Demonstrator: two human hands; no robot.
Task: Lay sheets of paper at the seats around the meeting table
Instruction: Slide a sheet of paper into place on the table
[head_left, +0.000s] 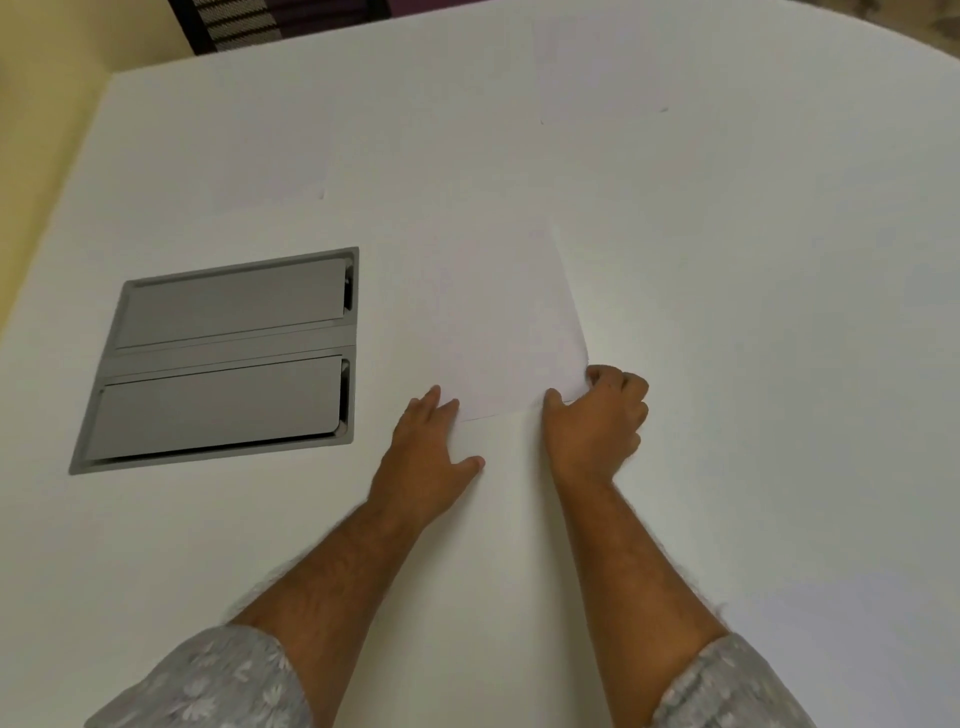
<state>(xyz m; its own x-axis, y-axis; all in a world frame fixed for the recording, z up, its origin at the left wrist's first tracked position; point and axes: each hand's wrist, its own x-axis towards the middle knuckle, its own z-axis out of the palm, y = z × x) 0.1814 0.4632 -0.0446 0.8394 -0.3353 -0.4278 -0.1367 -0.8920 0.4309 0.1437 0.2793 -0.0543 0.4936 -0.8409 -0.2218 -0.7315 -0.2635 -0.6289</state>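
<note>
You have a single view, from the camera on your head, looking steeply down and forward across the white table (753, 322). It sits close over the near edge: your forearms enter from the bottom of the frame (wide-angle, so the table's edges bow). The far edge and a chair (234, 23) fall at the top.

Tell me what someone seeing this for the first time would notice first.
Most eye-catching is the grey double-flap cable hatch set flush into the white table at the left. Next come the two bare forearms reaching up from the bottom to a sheet of paper at centre: the left hand lies flat at its near edge, while the right hand pinches its near right corner. Two more sheets, faint against the white, lie farther back.
</note>
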